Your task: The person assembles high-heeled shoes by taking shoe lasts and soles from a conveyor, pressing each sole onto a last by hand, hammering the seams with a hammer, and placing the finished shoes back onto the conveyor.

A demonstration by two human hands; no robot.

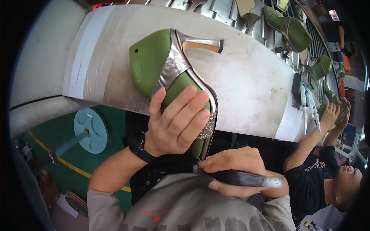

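Observation:
A high-heeled sandal with metallic pewter straps (175, 63) and a glittering band (207, 129) is fitted on a green shoe last (150, 63). Its heel points up and right, its toe down toward my body. My left hand (177, 121) lies wrapped over the last's middle, fingers closed on it. My right hand (241, 163) grips a slim tool with a dark handle (243, 178) and a silvery rear end. The tool's front end is close to the toe; whether it touches cannot be told, and its working tip is hidden.
A worn pale bench (246, 88) curves under the shoe. Beyond it runs a slatted metal conveyor (223, 11) carrying more sandals on green lasts (296, 34). Syringe-like tubes (304, 104) lie at the right. There, a co-worker (316, 173) handles another green last. A light-blue round base (91, 130) stands lower left.

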